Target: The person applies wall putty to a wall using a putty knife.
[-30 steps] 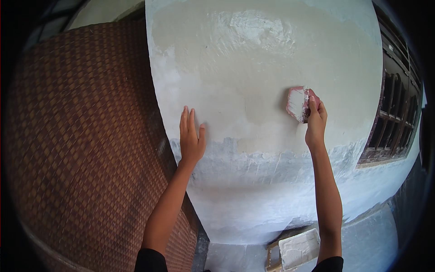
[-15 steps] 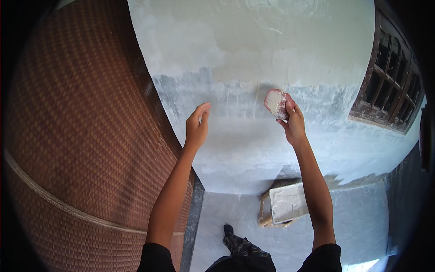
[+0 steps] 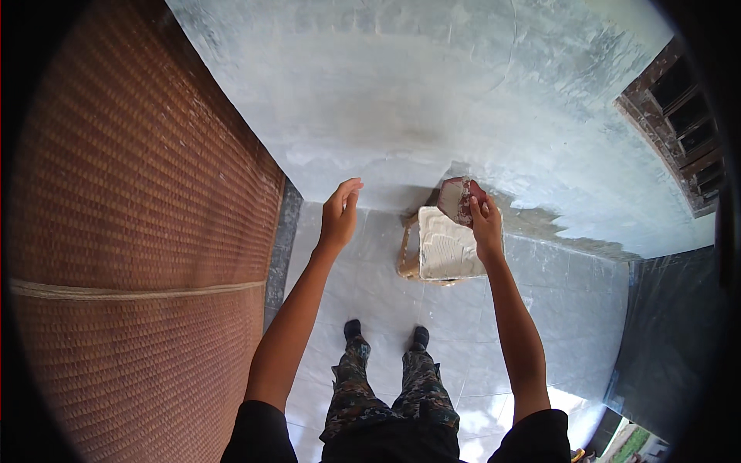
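My right hand (image 3: 485, 228) grips a flat reddish-brown putty spreader (image 3: 458, 202) between thumb and fingers. Pale putty is smeared across part of its face. In the picture the spreader overlaps the far right corner of a tray of cream-coloured putty (image 3: 444, 245); whether it touches the tray I cannot tell. Ridges and swirls mark the putty's surface. Empty, my left hand (image 3: 338, 214) is raised in the air left of the tray, its fingers loosely bent and the thumb a little apart.
The tray rests on a wooden stool (image 3: 407, 258) by the foot of a whitish plastered wall (image 3: 370, 100). A tall woven mat panel (image 3: 154, 231) stands on the left. To the right is a brown barred window (image 3: 679, 116). My feet are on grey floor tiles (image 3: 332, 285).
My view has tipped down, bringing the tray, floor and both legs further into sight. The spreader, in front of the wall before, now appears over the tray's corner. My left hand stays raised.
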Tool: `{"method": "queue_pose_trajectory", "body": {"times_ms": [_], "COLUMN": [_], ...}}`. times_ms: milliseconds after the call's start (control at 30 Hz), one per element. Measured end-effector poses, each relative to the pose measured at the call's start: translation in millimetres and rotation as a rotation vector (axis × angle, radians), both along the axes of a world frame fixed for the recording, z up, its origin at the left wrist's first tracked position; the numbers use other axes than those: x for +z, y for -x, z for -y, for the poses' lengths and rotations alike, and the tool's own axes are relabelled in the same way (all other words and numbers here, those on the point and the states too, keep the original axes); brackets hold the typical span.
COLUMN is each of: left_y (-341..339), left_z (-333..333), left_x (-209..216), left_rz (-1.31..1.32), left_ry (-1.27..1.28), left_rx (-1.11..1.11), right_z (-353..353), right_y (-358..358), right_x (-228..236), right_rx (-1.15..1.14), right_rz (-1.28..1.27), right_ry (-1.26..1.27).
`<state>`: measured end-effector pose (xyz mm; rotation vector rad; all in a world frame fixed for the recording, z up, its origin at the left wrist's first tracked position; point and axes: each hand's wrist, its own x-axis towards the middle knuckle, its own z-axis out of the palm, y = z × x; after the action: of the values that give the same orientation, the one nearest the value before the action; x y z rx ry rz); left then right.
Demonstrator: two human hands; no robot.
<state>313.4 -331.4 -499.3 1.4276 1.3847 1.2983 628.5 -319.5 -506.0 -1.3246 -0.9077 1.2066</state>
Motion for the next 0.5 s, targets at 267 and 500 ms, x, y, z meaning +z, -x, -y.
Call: {"method": "queue_pose_trajectory", "body": {"times_ms": [267, 500], "left_y": [-135, -214], "left_z": [79, 120], "left_x": [-175, -286], "left_rz": [0.116, 0.160], "left_ry": [0.251, 0.447], "left_rx": [0.065, 0.157], "right_z": [53, 33], "right_y": [-105, -109], "right_x": [-158, -246], "right_rx": [0.117, 0.305], "right_rz": [0.691, 0.919], "right_ry": [0.160, -0.154]}}
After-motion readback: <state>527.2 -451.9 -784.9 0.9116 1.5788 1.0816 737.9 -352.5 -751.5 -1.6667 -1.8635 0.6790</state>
